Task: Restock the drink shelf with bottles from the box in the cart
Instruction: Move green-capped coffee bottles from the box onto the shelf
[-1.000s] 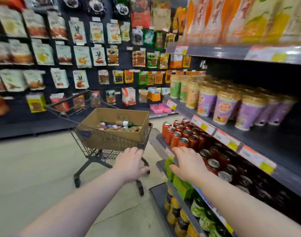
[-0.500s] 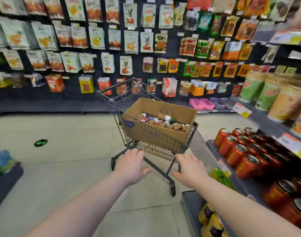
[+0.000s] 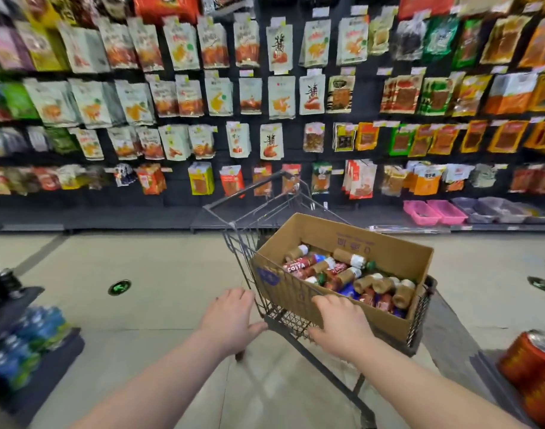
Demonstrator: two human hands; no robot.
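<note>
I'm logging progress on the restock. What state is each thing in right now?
box: open on top, sitting in the cart.
bottles: lying on their sides in the box.
cart: loaded with the box, held at its near end.
left hand: grips the cart's handle.
right hand: grips the cart's handle.

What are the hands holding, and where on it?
Right hand grips the cart by its near rim; left hand touches the rim's left corner with the thumb, grip unclear.
</note>
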